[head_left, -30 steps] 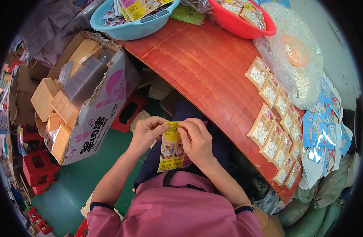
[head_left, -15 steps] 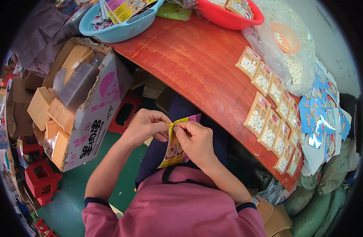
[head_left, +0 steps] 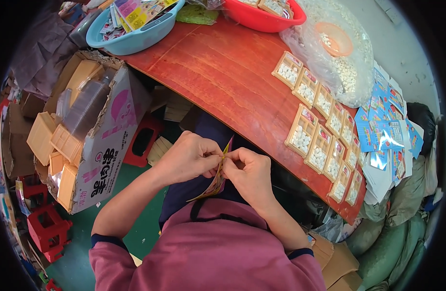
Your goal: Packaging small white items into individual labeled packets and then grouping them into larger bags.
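Now the yellow sheet (head_left: 214,186) has turned sideways, almost edge-on. Above the lap (head_left: 174,200), the left hand (head_left: 196,156) and right hand (head_left: 249,173) both pinch its top. It seems light and bendy, so hold that edge.

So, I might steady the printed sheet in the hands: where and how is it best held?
Probably with a light pinch on its lower-left end, coming from below: the thin sheet curves out clear there, while the left hand and right hand pinch its upper part.
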Demonstrator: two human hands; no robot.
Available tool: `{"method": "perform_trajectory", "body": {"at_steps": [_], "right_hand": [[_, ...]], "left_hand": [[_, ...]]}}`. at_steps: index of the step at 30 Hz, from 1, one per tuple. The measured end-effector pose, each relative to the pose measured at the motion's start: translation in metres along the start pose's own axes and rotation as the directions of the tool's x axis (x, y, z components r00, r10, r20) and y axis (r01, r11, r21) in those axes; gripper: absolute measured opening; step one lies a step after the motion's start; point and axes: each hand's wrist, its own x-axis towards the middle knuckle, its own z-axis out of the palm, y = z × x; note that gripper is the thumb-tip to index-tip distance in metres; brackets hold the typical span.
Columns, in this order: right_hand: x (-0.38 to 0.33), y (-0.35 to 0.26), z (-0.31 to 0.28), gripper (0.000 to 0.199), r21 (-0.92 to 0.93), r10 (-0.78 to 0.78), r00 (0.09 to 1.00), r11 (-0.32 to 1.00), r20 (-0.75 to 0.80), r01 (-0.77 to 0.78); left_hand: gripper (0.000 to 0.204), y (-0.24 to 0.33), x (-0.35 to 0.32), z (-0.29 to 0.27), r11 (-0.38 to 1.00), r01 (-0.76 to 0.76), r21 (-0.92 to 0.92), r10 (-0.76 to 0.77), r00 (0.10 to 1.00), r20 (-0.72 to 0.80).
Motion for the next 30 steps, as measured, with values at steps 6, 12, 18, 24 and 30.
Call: {"method": "perform_trajectory", "body": {"at_steps": [6,12,18,24,30], "right_hand": [[0.0,0.013,0.002,0.007,0.019,0.066,0.996,0.998,-0.064,-0.065],[0.002,0.021,-0.002,0.01,0.332,0.254,0.959,0.9,0.125,-0.282],[-0.002,0.017,-0.002,0.011,0.255,0.142,0.981,0.952,0.129,-0.172],[0.0,0.019,0.001,0.011,0.19,0.086,0.996,0.978,0.022,-0.089],[0.002,0.029,0.003,0.01,0.427,0.253,0.962,0.863,0.099,-0.271]], "left_hand": [[0.015,-0.001,0.0,0.013,0.996,-0.073,0.045,0.076,0.994,-0.072],[0.015,-0.018,-0.003,0.007,0.969,0.051,-0.24,-0.071,0.995,-0.075],[0.017,-0.021,-0.005,0.001,0.952,0.102,-0.289,-0.125,0.99,-0.062],[0.014,-0.012,-0.004,0.01,0.996,0.003,-0.088,-0.013,0.993,-0.115],[0.01,-0.029,-0.007,0.011,0.928,0.05,-0.37,-0.15,0.958,-0.245]]}}
